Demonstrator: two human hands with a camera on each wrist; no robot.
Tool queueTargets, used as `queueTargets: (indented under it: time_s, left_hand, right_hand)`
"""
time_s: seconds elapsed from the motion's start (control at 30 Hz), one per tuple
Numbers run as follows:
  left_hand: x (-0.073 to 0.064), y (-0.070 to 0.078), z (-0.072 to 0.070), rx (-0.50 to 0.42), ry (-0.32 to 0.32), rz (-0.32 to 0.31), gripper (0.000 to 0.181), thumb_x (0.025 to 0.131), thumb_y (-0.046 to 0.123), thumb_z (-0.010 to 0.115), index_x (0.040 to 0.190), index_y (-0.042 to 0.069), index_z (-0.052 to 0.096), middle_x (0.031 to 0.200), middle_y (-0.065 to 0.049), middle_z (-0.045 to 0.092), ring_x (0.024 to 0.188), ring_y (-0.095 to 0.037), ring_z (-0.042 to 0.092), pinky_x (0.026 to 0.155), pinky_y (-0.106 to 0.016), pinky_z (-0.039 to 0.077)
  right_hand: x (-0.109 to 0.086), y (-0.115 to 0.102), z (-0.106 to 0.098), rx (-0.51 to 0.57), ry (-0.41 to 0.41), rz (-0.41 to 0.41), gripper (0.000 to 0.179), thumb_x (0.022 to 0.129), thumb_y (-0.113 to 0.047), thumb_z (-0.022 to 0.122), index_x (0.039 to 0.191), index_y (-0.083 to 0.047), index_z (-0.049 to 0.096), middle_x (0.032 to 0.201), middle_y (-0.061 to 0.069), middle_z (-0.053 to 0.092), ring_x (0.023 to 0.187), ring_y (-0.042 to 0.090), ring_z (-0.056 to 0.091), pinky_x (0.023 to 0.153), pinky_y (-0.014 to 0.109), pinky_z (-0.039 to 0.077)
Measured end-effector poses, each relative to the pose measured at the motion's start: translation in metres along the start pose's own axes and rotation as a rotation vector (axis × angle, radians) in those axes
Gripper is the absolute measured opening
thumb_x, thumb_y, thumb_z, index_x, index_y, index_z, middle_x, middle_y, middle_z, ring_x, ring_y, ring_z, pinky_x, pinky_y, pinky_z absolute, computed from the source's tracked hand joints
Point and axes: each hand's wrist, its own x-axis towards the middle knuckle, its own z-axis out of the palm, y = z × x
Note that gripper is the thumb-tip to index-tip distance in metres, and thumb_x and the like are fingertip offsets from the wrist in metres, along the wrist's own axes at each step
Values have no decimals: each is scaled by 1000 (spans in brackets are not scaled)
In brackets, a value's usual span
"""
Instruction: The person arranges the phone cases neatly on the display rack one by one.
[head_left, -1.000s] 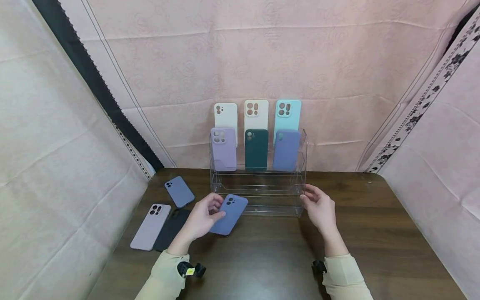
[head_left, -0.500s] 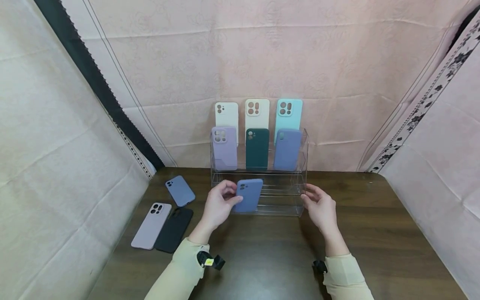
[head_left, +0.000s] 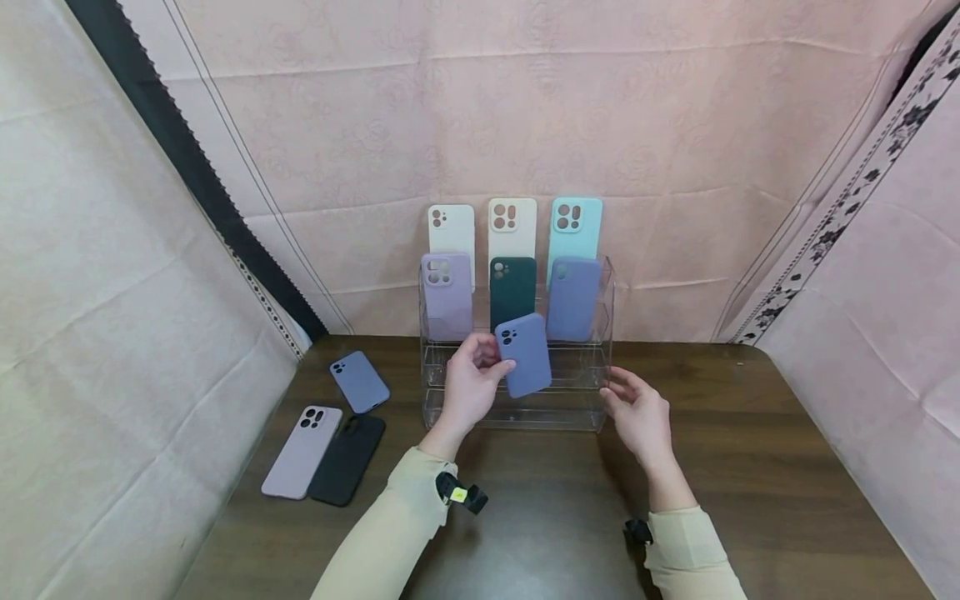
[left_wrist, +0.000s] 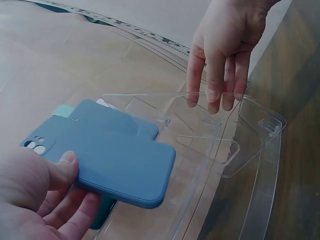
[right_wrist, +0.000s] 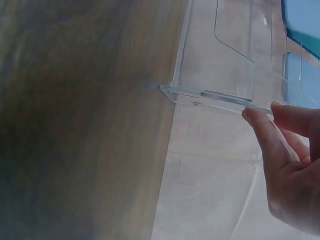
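My left hand [head_left: 468, 392] pinches a blue phone case [head_left: 527, 360] by its left edge, thumb on the face with the camera cutouts. The case is tilted in front of the clear stepped display rack [head_left: 540, 421], overlapping the foot of a dark green case [head_left: 513, 287] in the head view. My right hand [head_left: 643, 421] grips the rack's right side panel between thumb and fingers; in the right wrist view the fingertips [right_wrist: 248, 114] meet the panel's edge. In the middle row, a lavender case [head_left: 448, 304] and another blue case [head_left: 573, 300] flank the green one.
Behind stand a white case [head_left: 452, 229], a cream case [head_left: 513, 237] and a turquoise case [head_left: 576, 242]. On the brown table [head_left: 540, 533] at left lie a blue case [head_left: 360, 382], a pale lavender case [head_left: 302, 452] and a black case [head_left: 347, 461]. A cloth backdrop [head_left: 675, 150] rises behind.
My left hand has carried the blue phone case right and upward, from the rack's front left to before its middle. My right hand has stayed at the rack's side.
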Motion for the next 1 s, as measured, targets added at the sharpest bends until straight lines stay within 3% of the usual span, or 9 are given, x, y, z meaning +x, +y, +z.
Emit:
queueTargets:
  time_s: [0.17, 0.37, 0.67, 0.83, 1.0]
  left_hand:
    - [9, 3, 15, -9, 17, 50, 28, 92, 0, 83, 115, 5, 67, 99, -7, 76, 91, -19, 71, 82, -35, 62]
    - [19, 6, 34, -45, 66, 90, 28, 90, -2, 85, 112, 3, 69, 96, -10, 78, 89, -20, 73, 81, -35, 62]
    - [18, 2, 61, -1, 67, 144, 28, 91, 0, 85, 114, 5, 71, 100, -6, 79, 91, -17, 72, 83, -32, 63]
    - [21, 1, 67, -2, 81, 146, 28, 92, 0, 84, 115, 5, 70, 101, -7, 78, 92, -19, 73, 85, -34, 63]
    - [27, -1, 69, 33, 68, 106, 27, 92, 0, 83, 115, 5, 70, 101, -7, 80, 93, -18, 74, 85, -33, 62]
  right_hand:
    - [0, 0, 0, -6, 7, -19, 40, 104, -9, 72, 143, -6, 66, 121, 19, 77, 106, 31, 77, 77, 23, 61]
    - [0, 0, -1, -16, 12, -29, 40, 103, -9, 72, 143, -6, 67, 121, 19, 77, 105, 31, 78, 77, 25, 61]
    - [-1, 0, 0, -10, 7, -20, 41, 104, -10, 72, 145, -5, 66, 123, 19, 77, 107, 32, 77, 80, 29, 62]
    - [-1, -1, 0, -4, 11, -15, 41, 104, -9, 72, 144, -6, 66, 123, 19, 76, 107, 33, 77, 80, 31, 62]
    - [-1, 0, 0, -4, 17, -12, 41, 103, -8, 72, 144, -6, 67, 122, 20, 77, 106, 33, 77, 78, 29, 62]
